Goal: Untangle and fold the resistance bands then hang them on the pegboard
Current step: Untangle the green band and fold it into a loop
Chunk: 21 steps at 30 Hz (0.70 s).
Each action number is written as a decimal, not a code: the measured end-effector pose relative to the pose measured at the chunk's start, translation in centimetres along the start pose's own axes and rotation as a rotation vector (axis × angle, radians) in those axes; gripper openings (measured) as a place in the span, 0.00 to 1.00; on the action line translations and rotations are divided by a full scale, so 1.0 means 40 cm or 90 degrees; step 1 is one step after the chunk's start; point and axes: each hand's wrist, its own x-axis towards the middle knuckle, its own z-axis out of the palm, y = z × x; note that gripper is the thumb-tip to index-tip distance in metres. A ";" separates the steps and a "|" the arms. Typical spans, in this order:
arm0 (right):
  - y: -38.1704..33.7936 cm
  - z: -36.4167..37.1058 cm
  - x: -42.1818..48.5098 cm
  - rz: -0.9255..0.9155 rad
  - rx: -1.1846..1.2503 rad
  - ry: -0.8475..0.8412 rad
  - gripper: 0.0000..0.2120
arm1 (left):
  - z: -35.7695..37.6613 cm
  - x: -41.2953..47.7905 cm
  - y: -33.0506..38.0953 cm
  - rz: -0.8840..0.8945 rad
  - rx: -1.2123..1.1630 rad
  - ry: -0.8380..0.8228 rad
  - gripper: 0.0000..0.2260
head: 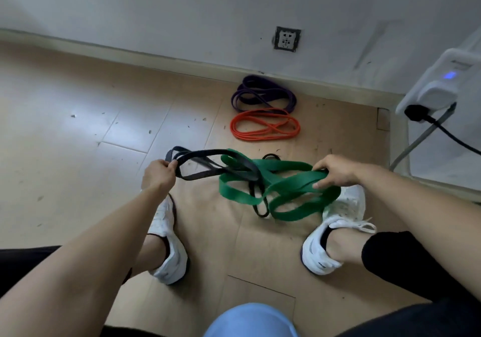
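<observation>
A wide green resistance band (286,183) and a narrower black band (205,175) hang tangled together above the floor between my feet. My left hand (158,174) is closed on a loop of the black band at the left. My right hand (335,171) grips a fold of the green band at the right. The black band threads through the green loops in the middle. Farther away on the floor lie a coiled orange band (265,125) and a coiled purple band (263,94), side by side near the wall. No pegboard is in view.
My two white shoes (166,243) (333,235) stand on the tan floor on either side of the tangle. A wall socket (287,39) sits low on the white wall. A white appliance (440,86) with a blue light and black cable stands at the right.
</observation>
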 end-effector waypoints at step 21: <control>-0.301 -0.172 -0.090 -0.314 0.212 0.261 0.12 | -0.009 -0.246 0.426 0.385 -0.388 -0.533 0.15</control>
